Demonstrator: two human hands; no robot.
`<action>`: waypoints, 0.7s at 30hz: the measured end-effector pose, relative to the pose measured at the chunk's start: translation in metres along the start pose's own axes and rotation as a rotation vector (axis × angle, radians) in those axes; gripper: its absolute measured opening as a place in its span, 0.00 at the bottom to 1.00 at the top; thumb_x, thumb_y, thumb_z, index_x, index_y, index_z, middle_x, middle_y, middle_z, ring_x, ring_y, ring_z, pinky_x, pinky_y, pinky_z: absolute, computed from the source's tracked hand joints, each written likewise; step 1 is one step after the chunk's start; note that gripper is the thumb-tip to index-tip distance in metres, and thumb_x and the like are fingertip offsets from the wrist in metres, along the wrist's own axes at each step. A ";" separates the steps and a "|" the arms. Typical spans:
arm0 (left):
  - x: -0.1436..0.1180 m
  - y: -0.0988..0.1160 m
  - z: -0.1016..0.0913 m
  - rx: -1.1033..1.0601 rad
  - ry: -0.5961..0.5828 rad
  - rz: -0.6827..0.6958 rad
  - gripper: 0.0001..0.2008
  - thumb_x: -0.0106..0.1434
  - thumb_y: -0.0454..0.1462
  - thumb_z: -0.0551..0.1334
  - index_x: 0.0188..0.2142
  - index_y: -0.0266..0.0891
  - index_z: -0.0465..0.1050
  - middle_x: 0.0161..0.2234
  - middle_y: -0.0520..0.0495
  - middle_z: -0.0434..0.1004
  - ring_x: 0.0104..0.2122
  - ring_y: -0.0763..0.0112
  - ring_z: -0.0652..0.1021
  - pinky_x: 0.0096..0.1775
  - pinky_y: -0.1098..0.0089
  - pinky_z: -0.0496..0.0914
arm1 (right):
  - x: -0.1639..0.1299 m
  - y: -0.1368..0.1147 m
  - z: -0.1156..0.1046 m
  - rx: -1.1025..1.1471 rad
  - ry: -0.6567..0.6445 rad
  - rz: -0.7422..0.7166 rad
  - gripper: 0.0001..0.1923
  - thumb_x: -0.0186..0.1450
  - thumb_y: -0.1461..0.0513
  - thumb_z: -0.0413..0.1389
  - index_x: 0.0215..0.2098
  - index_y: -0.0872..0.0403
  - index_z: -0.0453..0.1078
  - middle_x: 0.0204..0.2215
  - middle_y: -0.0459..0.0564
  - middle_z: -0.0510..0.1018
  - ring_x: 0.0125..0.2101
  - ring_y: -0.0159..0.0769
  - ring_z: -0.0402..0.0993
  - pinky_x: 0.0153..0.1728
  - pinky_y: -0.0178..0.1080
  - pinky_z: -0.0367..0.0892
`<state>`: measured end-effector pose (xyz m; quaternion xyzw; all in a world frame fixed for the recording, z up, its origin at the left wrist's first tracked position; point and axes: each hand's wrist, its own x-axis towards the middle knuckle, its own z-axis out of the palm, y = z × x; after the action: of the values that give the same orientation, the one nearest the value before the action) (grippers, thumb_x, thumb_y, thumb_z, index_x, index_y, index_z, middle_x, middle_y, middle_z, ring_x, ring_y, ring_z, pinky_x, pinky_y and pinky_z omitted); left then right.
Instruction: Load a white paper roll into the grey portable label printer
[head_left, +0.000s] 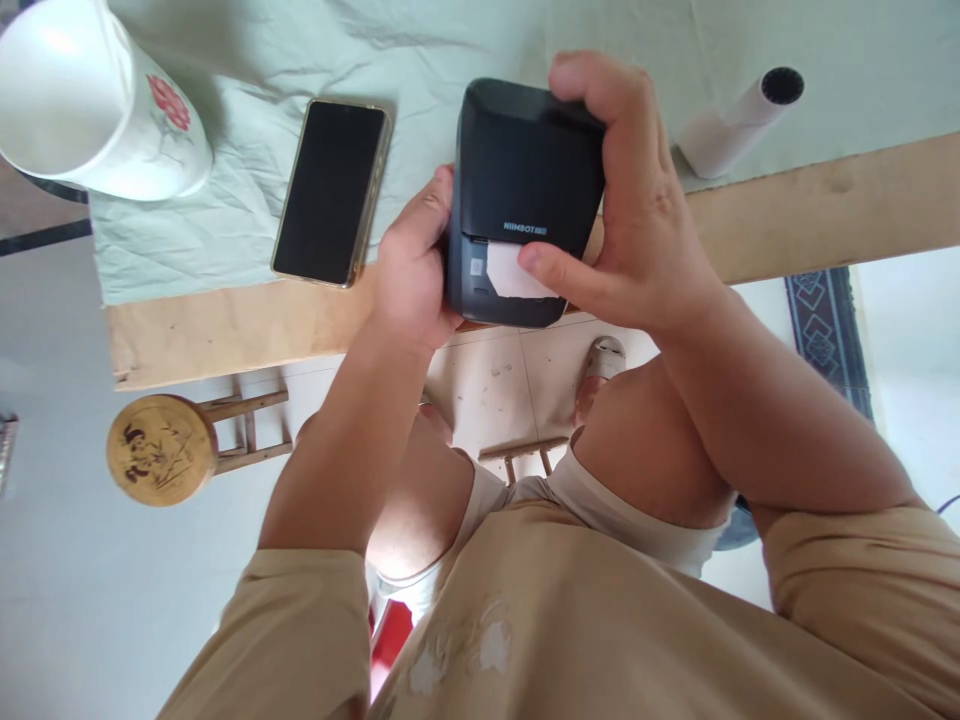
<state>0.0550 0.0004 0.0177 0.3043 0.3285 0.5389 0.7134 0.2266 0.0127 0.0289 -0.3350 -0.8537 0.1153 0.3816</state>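
Observation:
A black NIIMBOT label printer (529,160) is held up over the table's front edge between both hands. A white label (514,272) sticks out of the slot below its lid. My left hand (418,255) grips the printer's left side, with its thumb along the edge and its other fingers hidden underneath. My right hand (637,200) wraps the right side. Its thumb presses on the white label, and its index finger is bent at the top right corner.
A smartphone (331,190) with a dark screen lies left of the printer. A white flowered bucket (161,130) stands at the far left, and a white roll (724,130) lies at the right. Below the wooden table edge (225,335) is a round wooden stool (161,450).

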 end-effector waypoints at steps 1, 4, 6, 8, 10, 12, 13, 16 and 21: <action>0.000 0.000 0.001 0.003 -0.013 -0.014 0.13 0.67 0.40 0.52 0.30 0.41 0.71 0.33 0.48 0.77 0.39 0.67 0.78 0.41 0.67 0.73 | 0.000 0.000 -0.001 0.001 -0.012 0.006 0.32 0.64 0.48 0.52 0.59 0.56 0.52 0.58 0.56 0.63 0.61 0.40 0.60 0.63 0.44 0.60; 0.001 0.001 0.003 0.003 -0.064 0.000 0.15 0.67 0.41 0.52 0.33 0.40 0.75 0.34 0.49 0.79 0.40 0.69 0.78 0.46 0.68 0.73 | 0.001 -0.002 -0.003 0.003 0.015 0.051 0.31 0.63 0.46 0.53 0.57 0.55 0.56 0.56 0.55 0.65 0.60 0.40 0.62 0.60 0.44 0.62; 0.001 0.000 0.006 -0.006 -0.093 0.049 0.19 0.68 0.42 0.49 0.37 0.38 0.77 0.38 0.49 0.80 0.42 0.69 0.78 0.47 0.69 0.73 | 0.001 -0.005 -0.005 -0.030 0.097 0.110 0.31 0.61 0.44 0.53 0.54 0.56 0.61 0.52 0.57 0.67 0.57 0.42 0.63 0.53 0.43 0.67; 0.002 -0.001 0.008 0.005 -0.114 0.051 0.22 0.69 0.45 0.46 0.39 0.39 0.78 0.40 0.48 0.80 0.45 0.66 0.78 0.43 0.68 0.74 | 0.000 -0.008 -0.007 -0.071 0.196 0.193 0.28 0.61 0.44 0.54 0.48 0.55 0.65 0.44 0.55 0.70 0.48 0.40 0.67 0.41 0.40 0.68; 0.001 -0.002 0.010 0.035 -0.102 0.036 0.21 0.67 0.46 0.49 0.38 0.41 0.78 0.38 0.46 0.80 0.46 0.62 0.78 0.39 0.66 0.74 | 0.000 -0.010 -0.008 -0.047 0.258 0.278 0.23 0.61 0.45 0.55 0.43 0.53 0.65 0.39 0.49 0.70 0.31 0.28 0.65 0.29 0.36 0.60; 0.001 -0.003 0.012 0.046 -0.050 0.060 0.15 0.65 0.43 0.53 0.34 0.42 0.78 0.36 0.47 0.80 0.46 0.61 0.78 0.38 0.66 0.74 | 0.000 -0.011 -0.008 0.041 0.278 0.319 0.19 0.61 0.48 0.57 0.40 0.52 0.61 0.38 0.45 0.68 0.22 0.19 0.54 0.24 0.35 0.50; 0.001 -0.004 0.012 0.042 -0.022 0.080 0.13 0.64 0.42 0.55 0.32 0.43 0.78 0.35 0.47 0.80 0.45 0.62 0.78 0.37 0.66 0.74 | 0.001 -0.012 -0.007 0.082 0.294 0.331 0.18 0.61 0.49 0.58 0.39 0.52 0.60 0.40 0.44 0.67 0.20 0.16 0.51 0.23 0.35 0.49; 0.001 -0.005 0.013 0.033 0.005 0.090 0.11 0.63 0.41 0.56 0.30 0.42 0.76 0.34 0.47 0.79 0.45 0.62 0.78 0.38 0.66 0.73 | 0.002 -0.014 -0.007 0.145 0.425 0.349 0.14 0.62 0.53 0.57 0.35 0.50 0.56 0.39 0.43 0.65 0.24 0.20 0.60 0.22 0.33 0.56; -0.001 -0.003 0.011 0.056 -0.044 0.023 0.11 0.65 0.42 0.54 0.32 0.42 0.72 0.36 0.47 0.78 0.43 0.65 0.78 0.37 0.70 0.71 | 0.003 -0.016 -0.009 0.220 0.428 0.344 0.09 0.64 0.60 0.55 0.28 0.51 0.58 0.33 0.45 0.71 0.38 0.32 0.73 0.25 0.36 0.65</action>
<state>0.0651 -0.0026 0.0223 0.3398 0.3243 0.5307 0.7055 0.2246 0.0024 0.0439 -0.4480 -0.6669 0.1970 0.5618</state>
